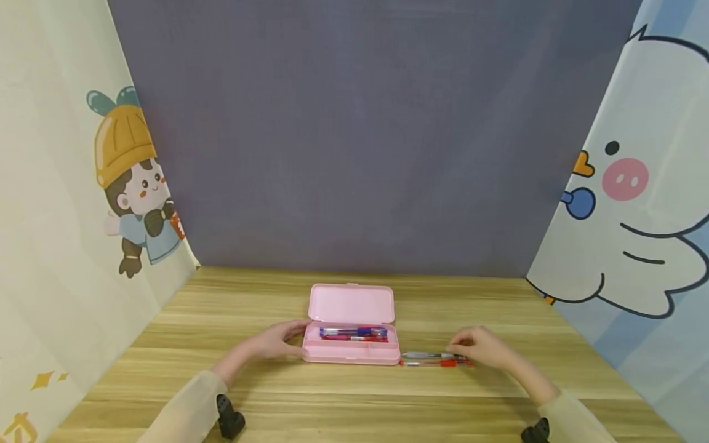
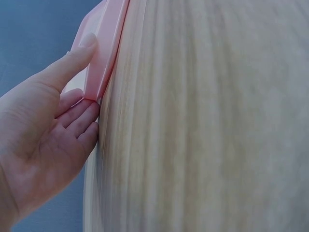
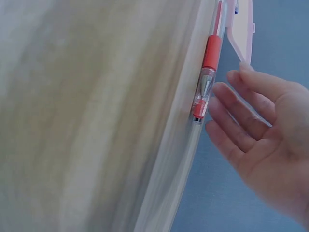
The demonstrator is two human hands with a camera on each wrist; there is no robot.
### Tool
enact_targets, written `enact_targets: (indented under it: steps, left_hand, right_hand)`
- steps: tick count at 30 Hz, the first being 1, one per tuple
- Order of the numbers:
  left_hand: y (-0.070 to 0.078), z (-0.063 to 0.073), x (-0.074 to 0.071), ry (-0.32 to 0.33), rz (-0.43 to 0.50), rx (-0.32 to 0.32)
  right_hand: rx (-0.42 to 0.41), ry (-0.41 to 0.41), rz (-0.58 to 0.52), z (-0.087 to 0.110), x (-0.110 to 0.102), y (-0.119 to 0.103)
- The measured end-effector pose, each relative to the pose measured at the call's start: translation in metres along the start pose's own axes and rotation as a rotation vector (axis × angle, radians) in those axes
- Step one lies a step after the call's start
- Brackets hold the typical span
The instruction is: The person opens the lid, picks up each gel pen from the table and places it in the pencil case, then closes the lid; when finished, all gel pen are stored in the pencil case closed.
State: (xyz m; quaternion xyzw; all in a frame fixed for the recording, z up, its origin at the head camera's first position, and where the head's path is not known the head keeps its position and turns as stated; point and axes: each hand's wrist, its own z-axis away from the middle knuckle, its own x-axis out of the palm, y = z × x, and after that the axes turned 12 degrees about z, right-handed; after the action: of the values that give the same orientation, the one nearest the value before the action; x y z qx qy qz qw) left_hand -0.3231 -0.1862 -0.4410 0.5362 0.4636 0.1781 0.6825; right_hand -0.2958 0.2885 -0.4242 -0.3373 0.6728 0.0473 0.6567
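A pink pencil case [image 1: 351, 351] lies with its lid [image 1: 351, 303] raised at the back. Inside its rear compartment are several pens, blue [image 1: 332, 331] and red [image 1: 346, 338] among them. My left hand [image 1: 275, 340] spans the case's left end, thumb on the front side and fingers at the end wall, as the left wrist view also shows. To the right of the case lie a grey pen [image 1: 423, 355] and a red pen [image 1: 434, 363], side by side. My right hand [image 1: 480, 347] is at the grey pen's right end, fingers loosely bent, close behind the red pen [image 3: 212, 50].
The case stands on a wood-grain table [image 1: 310, 406]. A dark grey panel [image 1: 354, 141] rises behind the table, with cartoon-printed panels [image 1: 50, 203] at the left and right sides. The case's front compartment has a divider [image 1: 369, 351].
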Motion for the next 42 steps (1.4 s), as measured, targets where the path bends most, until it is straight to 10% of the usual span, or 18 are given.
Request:
enact_targets:
  steps: [42]
  left_hand:
    - [-0.001, -0.001, -0.001, -0.003, 0.019, 0.011]
  right_hand:
    - [-0.006, 0.019, 0.061, -0.004, 0.004, 0.008]
